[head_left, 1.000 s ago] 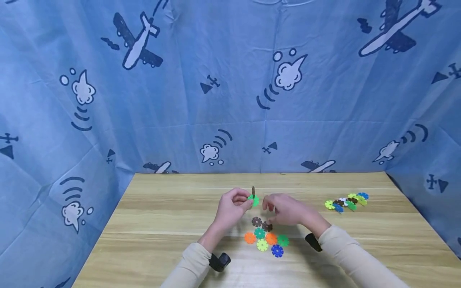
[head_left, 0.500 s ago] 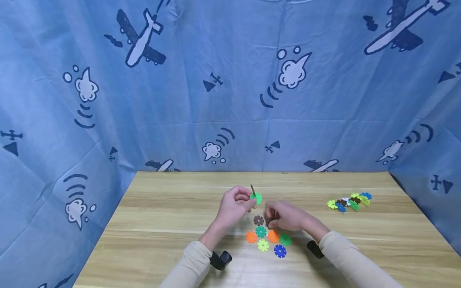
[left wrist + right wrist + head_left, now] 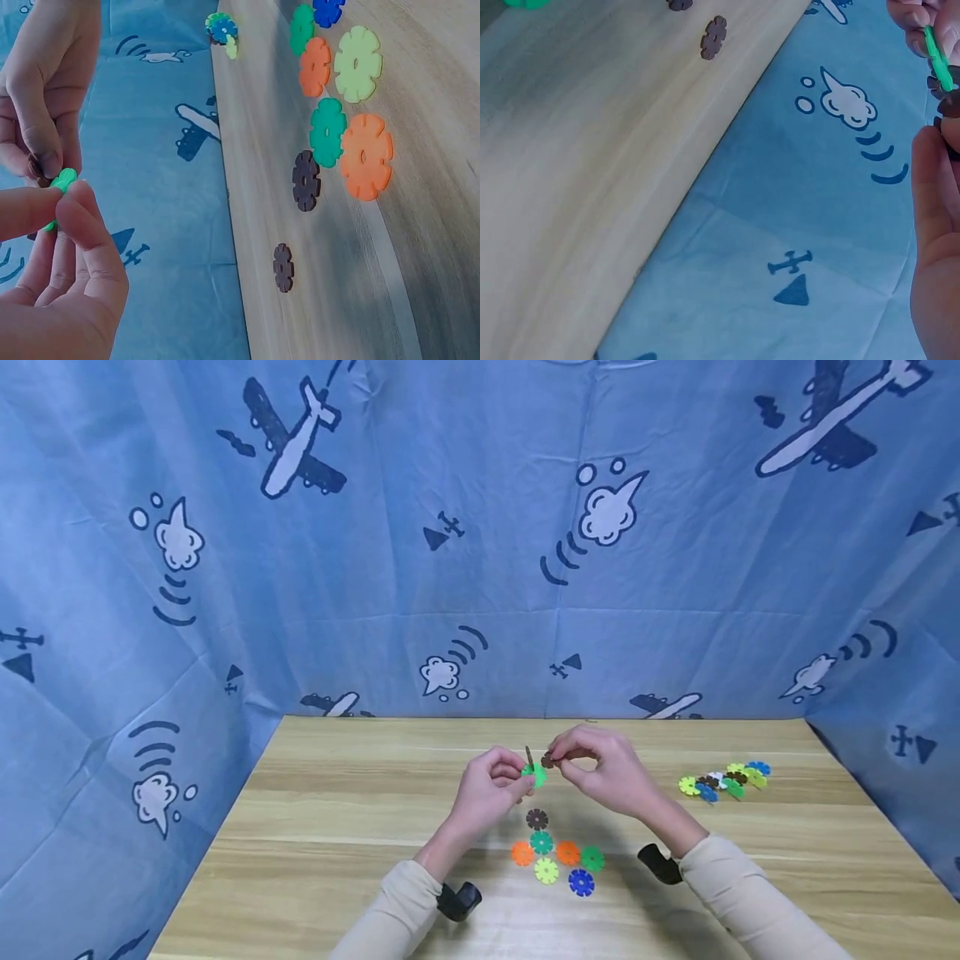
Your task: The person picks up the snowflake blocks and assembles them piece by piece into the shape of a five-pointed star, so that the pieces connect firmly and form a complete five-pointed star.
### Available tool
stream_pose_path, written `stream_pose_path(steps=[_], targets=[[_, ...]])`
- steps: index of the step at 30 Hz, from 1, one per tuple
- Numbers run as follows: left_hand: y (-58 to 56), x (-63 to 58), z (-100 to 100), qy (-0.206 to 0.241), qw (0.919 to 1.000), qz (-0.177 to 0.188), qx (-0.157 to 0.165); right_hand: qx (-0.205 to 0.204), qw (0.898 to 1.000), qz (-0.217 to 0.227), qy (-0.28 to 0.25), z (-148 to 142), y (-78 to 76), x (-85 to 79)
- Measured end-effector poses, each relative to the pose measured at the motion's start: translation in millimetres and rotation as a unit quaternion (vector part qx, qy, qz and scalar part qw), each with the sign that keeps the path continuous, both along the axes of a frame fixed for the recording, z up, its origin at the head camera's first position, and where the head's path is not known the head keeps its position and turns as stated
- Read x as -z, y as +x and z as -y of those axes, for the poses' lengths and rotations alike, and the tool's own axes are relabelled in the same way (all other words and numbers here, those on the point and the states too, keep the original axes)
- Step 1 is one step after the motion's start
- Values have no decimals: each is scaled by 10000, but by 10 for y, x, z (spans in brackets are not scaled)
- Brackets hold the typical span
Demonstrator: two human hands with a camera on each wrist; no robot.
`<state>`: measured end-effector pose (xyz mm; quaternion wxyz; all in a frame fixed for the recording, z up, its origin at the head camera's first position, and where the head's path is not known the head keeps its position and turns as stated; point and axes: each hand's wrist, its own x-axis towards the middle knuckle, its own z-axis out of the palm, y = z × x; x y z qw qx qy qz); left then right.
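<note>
My left hand (image 3: 486, 787) pinches a bright green notched plastic disc (image 3: 534, 774) between thumb and fingers, above the table. A brown disc (image 3: 529, 756) stands edge-on, slotted into the top of the green one. With thumb and fingertips, my right hand (image 3: 607, 774) holds another brown disc (image 3: 548, 760) close to the green disc's right side. Whether these two touch cannot be told, since fingers cover part of them in both wrist views. The left wrist view shows the green disc (image 3: 64, 178) nearly edge-on.
Loose discs lie below the hands: brown (image 3: 537, 819), teal (image 3: 541, 842), two orange (image 3: 567, 852), green (image 3: 592, 858), yellow (image 3: 546, 871) and blue (image 3: 581, 882). Another small brown disc (image 3: 283, 267) lies farther off. A joined multicoloured disc cluster (image 3: 723, 781) sits at the right.
My right hand took a brown disc from the table beside the other brown one and lifted it to the green disc. The left hand has stayed almost still, holding the green disc.
</note>
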<state>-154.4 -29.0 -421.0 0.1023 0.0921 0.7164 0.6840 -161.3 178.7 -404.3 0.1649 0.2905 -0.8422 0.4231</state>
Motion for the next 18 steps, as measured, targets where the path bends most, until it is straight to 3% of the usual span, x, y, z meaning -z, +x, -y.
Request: stream_pose_path(steps=[18], targets=[[43,1,-14,-229,9993,-253,143,-248,9956,-718,547,-3,-10,-17]])
